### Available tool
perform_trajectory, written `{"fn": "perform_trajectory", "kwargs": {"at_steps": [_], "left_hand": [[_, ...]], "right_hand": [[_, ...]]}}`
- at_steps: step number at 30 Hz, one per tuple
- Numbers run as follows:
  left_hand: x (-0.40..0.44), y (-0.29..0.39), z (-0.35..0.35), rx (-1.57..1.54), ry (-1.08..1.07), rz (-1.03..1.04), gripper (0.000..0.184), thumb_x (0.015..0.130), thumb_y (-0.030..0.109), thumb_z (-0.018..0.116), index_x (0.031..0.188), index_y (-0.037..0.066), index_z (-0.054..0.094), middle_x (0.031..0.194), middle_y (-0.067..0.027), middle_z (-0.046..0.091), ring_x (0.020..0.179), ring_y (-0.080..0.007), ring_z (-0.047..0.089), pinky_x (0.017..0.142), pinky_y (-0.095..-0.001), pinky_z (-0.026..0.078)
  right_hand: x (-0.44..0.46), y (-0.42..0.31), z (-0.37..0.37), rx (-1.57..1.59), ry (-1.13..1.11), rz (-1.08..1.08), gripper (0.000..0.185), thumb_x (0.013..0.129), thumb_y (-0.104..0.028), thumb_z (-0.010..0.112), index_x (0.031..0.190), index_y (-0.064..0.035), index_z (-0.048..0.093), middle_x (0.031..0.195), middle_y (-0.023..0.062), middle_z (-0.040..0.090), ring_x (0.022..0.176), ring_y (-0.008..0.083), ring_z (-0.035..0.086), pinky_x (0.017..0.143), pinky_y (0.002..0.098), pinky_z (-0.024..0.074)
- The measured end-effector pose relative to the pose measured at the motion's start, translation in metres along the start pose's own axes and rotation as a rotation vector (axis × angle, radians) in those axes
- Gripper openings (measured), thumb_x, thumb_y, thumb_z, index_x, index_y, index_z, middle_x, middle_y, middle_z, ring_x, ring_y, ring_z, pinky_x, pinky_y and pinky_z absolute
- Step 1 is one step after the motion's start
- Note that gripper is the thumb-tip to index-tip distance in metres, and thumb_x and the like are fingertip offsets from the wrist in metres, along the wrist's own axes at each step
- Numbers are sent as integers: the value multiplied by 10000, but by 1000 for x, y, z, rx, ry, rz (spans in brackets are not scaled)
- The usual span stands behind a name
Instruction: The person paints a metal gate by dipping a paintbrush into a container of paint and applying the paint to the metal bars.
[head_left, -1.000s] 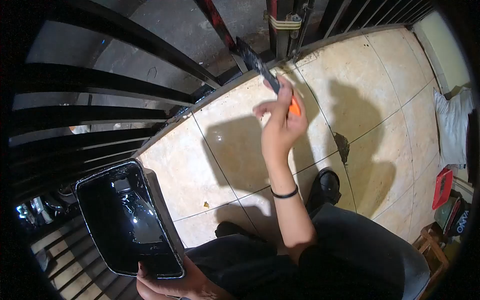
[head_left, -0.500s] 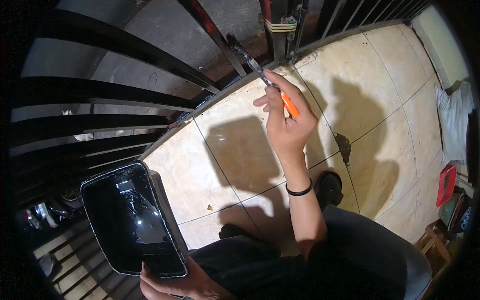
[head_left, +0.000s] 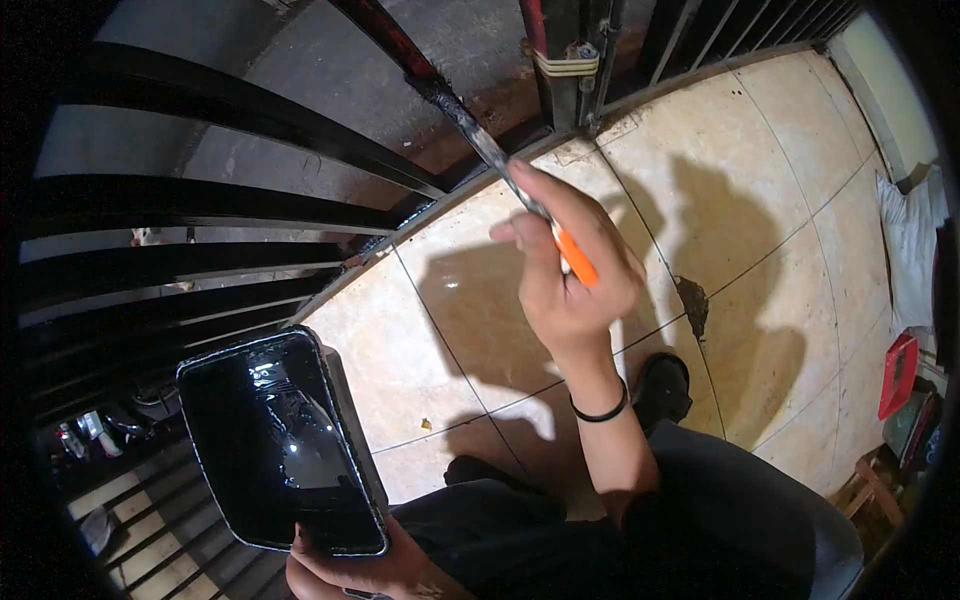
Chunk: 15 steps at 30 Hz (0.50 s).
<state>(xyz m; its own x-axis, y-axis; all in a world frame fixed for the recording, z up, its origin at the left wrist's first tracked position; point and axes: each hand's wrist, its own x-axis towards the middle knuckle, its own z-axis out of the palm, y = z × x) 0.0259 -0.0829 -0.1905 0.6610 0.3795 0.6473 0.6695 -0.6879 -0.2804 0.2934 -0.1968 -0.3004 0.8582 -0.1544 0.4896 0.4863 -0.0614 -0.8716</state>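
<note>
My right hand [head_left: 580,250] grips a paintbrush [head_left: 490,150] by its orange-ended handle. The brush's dark, wet bristles lie against a metal fence bar [head_left: 395,45] that shows reddish patches above and black below. My left hand [head_left: 375,570] holds the lower edge of a rectangular black paint tray [head_left: 357,440], thumb over the rim and fingers underneath. Glossy black paint [head_left: 300,440] pools inside the tray, which is tilted in view. Several other black bars [head_left: 240,115] run beside the one under the brush.
Beige floor tiles [head_left: 350,385] lie below, with a dark stain [head_left: 692,305] on them. A gate post [head_left: 562,90] has a pale band around it. At the right are a white sack [head_left: 912,250], a red plastic item [head_left: 898,375] and a wooden stool [head_left: 870,490]. My shoe [head_left: 662,388] rests on the tiles.
The brush has moved left in view and its bristles now press on the reddish bar. My right hand has come slightly lower. The tray has shifted a little to the right in view.
</note>
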Motion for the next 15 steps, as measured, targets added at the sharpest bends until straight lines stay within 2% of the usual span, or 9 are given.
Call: {"fn": "perform_trajectory", "kwargs": {"at_steps": [2, 3, 5, 7, 9, 10, 11, 14, 15], "left_hand": [[-1, -1, 1, 7, 3, 0, 715, 721, 69, 865, 1343, 30, 516, 1215, -108, 571, 1059, -250, 603, 912, -347, 530], [0, -2, 1, 7, 6, 0, 718, 717, 71, 869, 1341, 25, 516, 1209, -108, 571, 1053, -252, 603, 908, -346, 529], [0, -4, 3, 7, 10, -5, 725, 710, 74, 877, 1335, 14, 515, 1197, -110, 571, 1040, -254, 604, 900, -345, 528], [-1, -6, 3, 17, 10, 10, 732, 703, 77, 885, 1330, 4, 514, 1185, -111, 572, 1027, -257, 605, 893, -343, 527], [0, -6, 0, 61, 3, 45, 739, 696, 80, 893, 1325, -7, 513, 1173, -113, 572, 1015, -259, 605, 885, -342, 526], [11, 6, -4, 115, 7, 82, 743, 693, 82, 897, 1322, -12, 513, 1167, -113, 573, 1008, -261, 605, 881, -341, 526], [22, 24, -13, 304, 47, 118, 589, 784, 264, 922, 1180, -43, 611, 963, -118, 622, 827, -276, 617, 723, -352, 534], [33, 34, -19, 407, 73, 140, 456, 858, 341, 833, 1121, 9, 662, 972, -129, 664, 824, -275, 637, 750, -368, 552], [32, 32, -16, 352, 61, 108, 469, 837, 303, 834, 1152, 14, 640, 1008, -126, 652, 861, -275, 632, 776, -368, 550]], "right_hand": [[-5, 3, -1, -32, 32, -119, 346, 878, -12, 783, 1220, -42, 739, 1129, 103, 781, 960, 238, 774, 781, 310, 618], [-16, 20, -1, -61, 12, -83, 344, 883, -8, 775, 1223, -44, 737, 1116, 104, 782, 943, 232, 776, 766, 311, 619], [-35, 54, -1, -87, -27, 157, 324, 899, -5, 757, 1220, -51, 739, 1081, 109, 784, 893, 216, 778, 725, 316, 620], [-36, 52, -4, -181, -70, 125, 309, 914, 1, 739, 1217, -56, 741, 1055, 117, 783, 854, 202, 777, 693, 319, 616], [-32, 37, -8, -114, -19, 241, 316, 893, 21, 750, 1202, -47, 746, 1061, 130, 781, 842, 212, 778, 701, 321, 613], [-21, 26, -4, -110, -13, 66, 327, 877, 21, 767, 1198, -40, 749, 1068, 131, 782, 865, 233, 777, 730, 318, 610], [-9, 9, 1, -150, -30, 19, 330, 871, 17, 777, 1195, -38, 753, 1077, 129, 784, 901, 250, 775, 765, 315, 606], [14, -14, 10, -36, 36, -42, 328, 881, 12, 768, 1204, -42, 751, 1075, 125, 786, 935, 254, 773, 779, 312, 603], [13, -17, 8, -28, 63, -74, 316, 886, 9, 764, 1197, -43, 753, 1071, 127, 785, 919, 249, 774, 764, 313, 602]]}}
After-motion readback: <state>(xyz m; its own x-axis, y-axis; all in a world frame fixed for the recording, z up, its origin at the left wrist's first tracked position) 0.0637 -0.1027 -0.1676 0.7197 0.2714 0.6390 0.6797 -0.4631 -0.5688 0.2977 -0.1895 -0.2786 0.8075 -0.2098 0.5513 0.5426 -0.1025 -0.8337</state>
